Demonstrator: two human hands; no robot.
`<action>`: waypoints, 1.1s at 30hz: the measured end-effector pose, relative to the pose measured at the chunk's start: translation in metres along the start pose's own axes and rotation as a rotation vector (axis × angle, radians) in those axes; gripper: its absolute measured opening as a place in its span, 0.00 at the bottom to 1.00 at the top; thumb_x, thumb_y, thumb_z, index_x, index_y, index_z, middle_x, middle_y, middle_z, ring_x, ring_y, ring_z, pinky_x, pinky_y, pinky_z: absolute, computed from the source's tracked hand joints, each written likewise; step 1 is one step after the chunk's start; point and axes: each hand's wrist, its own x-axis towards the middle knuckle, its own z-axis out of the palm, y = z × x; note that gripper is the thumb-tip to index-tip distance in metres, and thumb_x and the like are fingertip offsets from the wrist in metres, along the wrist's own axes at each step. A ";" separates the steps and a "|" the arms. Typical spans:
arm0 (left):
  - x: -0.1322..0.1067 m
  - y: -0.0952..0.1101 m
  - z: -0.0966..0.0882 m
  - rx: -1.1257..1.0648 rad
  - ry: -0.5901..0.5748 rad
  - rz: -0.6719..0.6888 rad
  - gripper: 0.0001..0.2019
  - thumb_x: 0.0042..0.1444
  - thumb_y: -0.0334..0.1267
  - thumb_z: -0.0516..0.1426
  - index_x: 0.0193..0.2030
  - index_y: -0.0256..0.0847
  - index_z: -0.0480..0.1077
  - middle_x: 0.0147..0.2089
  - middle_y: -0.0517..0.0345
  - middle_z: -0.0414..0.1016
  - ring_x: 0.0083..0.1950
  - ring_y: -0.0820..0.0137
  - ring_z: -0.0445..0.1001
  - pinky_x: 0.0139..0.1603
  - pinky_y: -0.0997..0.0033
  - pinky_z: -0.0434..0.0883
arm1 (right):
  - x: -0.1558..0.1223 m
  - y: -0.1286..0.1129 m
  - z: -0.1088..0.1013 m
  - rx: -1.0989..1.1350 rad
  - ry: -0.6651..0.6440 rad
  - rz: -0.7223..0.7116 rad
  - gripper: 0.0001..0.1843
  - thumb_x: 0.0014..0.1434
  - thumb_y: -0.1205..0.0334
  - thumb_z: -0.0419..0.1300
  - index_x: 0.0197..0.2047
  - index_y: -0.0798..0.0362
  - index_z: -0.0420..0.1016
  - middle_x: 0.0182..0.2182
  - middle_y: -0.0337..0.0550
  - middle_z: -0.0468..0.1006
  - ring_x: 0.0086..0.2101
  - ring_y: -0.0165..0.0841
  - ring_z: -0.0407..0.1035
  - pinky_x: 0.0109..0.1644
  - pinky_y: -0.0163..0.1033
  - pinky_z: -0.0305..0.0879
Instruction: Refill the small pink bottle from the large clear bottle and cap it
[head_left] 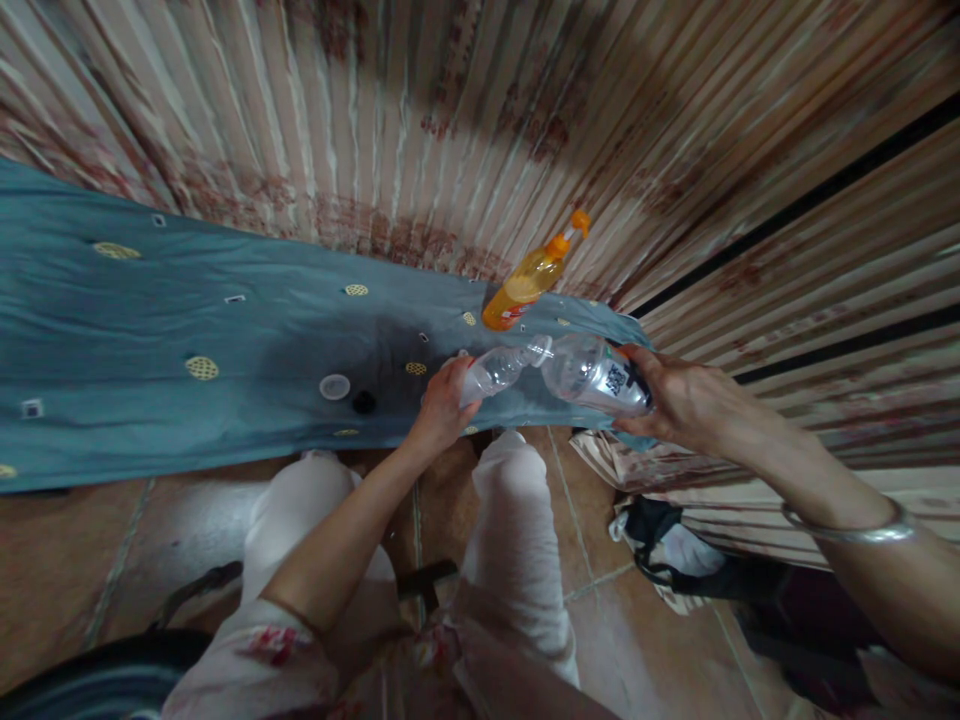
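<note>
My left hand [442, 405] is closed round a small clear plastic bottle [495, 372], its open neck pointing right. My right hand [675, 400] grips a larger clear bottle [592, 372] with a QR label, tipped on its side so its mouth meets the small bottle's mouth. Both bottles hover over the front edge of a blue-grey cloth [187, 320] with yellow dots. A white cap [334, 386] and a black cap [364, 402] lie on the cloth, left of my left hand.
An orange pump bottle [529, 280] stands on the cloth just behind the bottles. A striped curtain [480, 120] hangs behind. My knees in white trousers [510, 520] are below, over a tiled floor. A black bag [660, 550] lies at right.
</note>
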 end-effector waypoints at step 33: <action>-0.002 -0.006 0.004 0.008 0.017 0.009 0.37 0.61 0.31 0.69 0.75 0.45 0.65 0.73 0.41 0.79 0.73 0.50 0.81 0.74 0.45 0.79 | 0.002 -0.001 0.003 -0.018 -0.020 0.028 0.43 0.67 0.52 0.74 0.76 0.63 0.68 0.45 0.59 0.90 0.44 0.56 0.88 0.35 0.42 0.67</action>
